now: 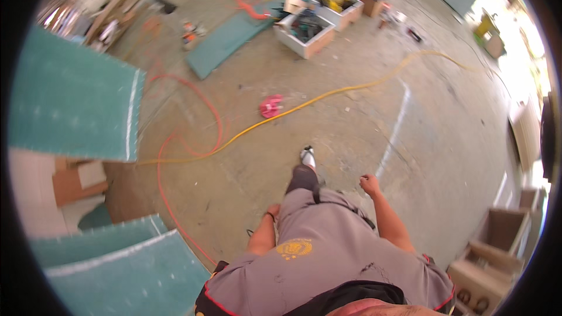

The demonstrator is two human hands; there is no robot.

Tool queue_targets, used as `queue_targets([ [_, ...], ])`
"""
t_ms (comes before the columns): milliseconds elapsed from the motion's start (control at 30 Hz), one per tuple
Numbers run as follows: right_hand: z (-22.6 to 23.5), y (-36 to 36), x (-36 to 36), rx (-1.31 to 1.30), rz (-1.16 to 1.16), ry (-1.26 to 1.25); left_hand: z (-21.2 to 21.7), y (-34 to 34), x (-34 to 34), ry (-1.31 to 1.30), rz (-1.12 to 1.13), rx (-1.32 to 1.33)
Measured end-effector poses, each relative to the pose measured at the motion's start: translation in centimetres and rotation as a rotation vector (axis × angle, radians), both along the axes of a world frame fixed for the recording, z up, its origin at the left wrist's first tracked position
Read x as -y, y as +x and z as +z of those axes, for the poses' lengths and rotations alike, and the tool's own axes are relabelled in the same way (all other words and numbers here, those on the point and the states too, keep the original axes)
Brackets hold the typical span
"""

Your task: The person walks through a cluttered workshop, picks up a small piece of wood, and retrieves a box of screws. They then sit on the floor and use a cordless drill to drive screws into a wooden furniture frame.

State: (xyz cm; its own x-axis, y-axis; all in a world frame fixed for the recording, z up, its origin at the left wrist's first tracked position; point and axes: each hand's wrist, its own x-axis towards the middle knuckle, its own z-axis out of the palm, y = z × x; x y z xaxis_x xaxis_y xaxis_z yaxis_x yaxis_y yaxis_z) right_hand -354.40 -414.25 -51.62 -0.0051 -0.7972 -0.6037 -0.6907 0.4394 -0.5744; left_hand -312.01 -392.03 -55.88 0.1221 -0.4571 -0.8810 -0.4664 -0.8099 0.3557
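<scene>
My right hand [369, 185] hangs out to the right of my body, above the concrete floor [439, 158]. Its fingers are curled in, and whatever they may hold is too small to make out. My left hand [273, 211] is down beside my left thigh, a dark band round the wrist. The fingers of that hand are mostly hidden against my grey clothing. One foot in a sandal [308, 157] shows in front of me.
A yellow hose [345, 89] crosses the floor ahead, and an orange hose [219, 123] loops at left. Beyond lies a pink bundle [270, 106]. Toolboxes [304, 35] stand by a green board [225, 47]. Green panels [76, 93] flank my left; wooden boxes [492, 257] stand right.
</scene>
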Motion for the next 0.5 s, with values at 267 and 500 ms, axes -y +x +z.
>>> queue_targets([
  [267, 3.4, 1.4, 9.7, -0.137, -0.192, 0.388, 6.0, 14.5, 38.6, -0.282, 0.344, 0.050],
  [500, -2.3, 5.2, 27.5, -0.074, -0.070, 0.214, 5.5, 16.9, 58.4, -0.328, 0.429, 0.063],
])
